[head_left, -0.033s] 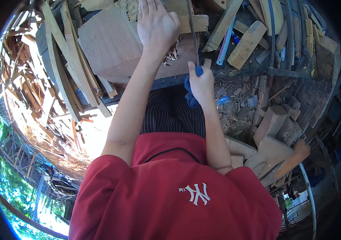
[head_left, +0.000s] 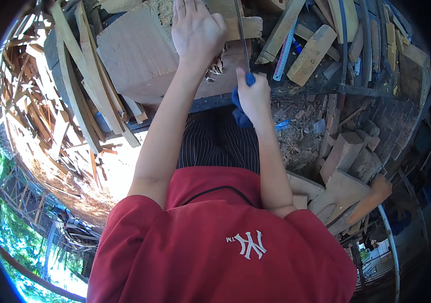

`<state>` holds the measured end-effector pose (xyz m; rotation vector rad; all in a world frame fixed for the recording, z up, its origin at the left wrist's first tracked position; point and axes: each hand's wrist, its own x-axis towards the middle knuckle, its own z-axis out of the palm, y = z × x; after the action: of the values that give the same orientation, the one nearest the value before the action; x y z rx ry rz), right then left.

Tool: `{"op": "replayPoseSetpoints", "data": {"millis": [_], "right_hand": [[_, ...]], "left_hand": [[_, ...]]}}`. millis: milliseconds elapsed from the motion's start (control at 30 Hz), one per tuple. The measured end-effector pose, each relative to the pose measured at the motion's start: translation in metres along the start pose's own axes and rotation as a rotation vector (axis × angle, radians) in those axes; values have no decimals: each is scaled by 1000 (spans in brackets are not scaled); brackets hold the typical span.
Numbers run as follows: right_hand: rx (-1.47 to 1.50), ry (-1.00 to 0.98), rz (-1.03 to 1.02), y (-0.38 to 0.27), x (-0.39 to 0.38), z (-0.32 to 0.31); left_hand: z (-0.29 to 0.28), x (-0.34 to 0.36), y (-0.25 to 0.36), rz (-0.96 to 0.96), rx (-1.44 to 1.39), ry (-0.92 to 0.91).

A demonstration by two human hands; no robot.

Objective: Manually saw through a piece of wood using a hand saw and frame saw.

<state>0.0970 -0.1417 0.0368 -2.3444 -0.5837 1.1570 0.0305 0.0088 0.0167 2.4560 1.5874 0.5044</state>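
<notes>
My left hand (head_left: 198,35) lies palm down on a pale wooden piece (head_left: 129,55), its fingers stretched out toward the top edge, where their tips are partly cut off. Beside it are splintered wood bits (head_left: 214,68). My right hand (head_left: 253,98) is closed around the blue cloth-wrapped handle (head_left: 241,108) of a long, thin metal tool (head_left: 243,43), perhaps a saw, whose blade runs upward past the right side of a small plank (head_left: 230,30); whether it touches the wood I cannot tell.
A ruler (head_left: 285,55), a blue pen-like item (head_left: 298,46) and several wood offcuts (head_left: 311,55) lie at upper right on the dark bench (head_left: 316,90). Long slats (head_left: 79,81) are piled left. Wood blocks (head_left: 342,156) and debris lie below the bench at right.
My right hand has moved a little way upward along with the blue-wrapped handle and blade. My left hand has shifted very slightly left and up.
</notes>
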Motion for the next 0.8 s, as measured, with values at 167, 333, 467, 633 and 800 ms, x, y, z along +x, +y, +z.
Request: {"op": "replayPoseSetpoints", "data": {"millis": [167,333,467,633,800], "right_hand": [[221,-33,44,1,18,15],[89,-31,-58,12,10,9],[217,-48,-8,-10,22,13],[54,35,-107,36,-8,18],[173,-39,25,-25,30,5]], "left_hand": [[3,4,2,6,-46,16],[-1,6,-2,24,-46,23],[6,2,-1,38,-27,28],[7,8,-6,-11,-38,41],[9,6,-1,-1,-80,72]]}}
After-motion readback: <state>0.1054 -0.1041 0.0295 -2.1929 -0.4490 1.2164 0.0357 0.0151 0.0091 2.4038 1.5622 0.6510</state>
